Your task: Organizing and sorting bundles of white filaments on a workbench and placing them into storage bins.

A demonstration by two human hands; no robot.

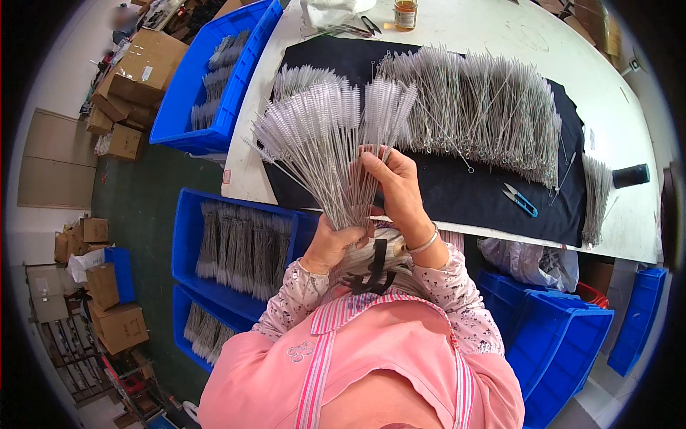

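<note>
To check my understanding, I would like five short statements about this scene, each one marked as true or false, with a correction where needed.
1. The left hand grips a bundle of brushes low on the stems. True.
2. The blue-handled snips are in the right hand. False: they lie on the black cloth.
3. The bundle's bristle ends point away from the person. True.
4. The bracelet is on the left wrist. False: it is on the right wrist.
5. The dark cylinder is on the black cloth. False: it is on the white table.
</note>
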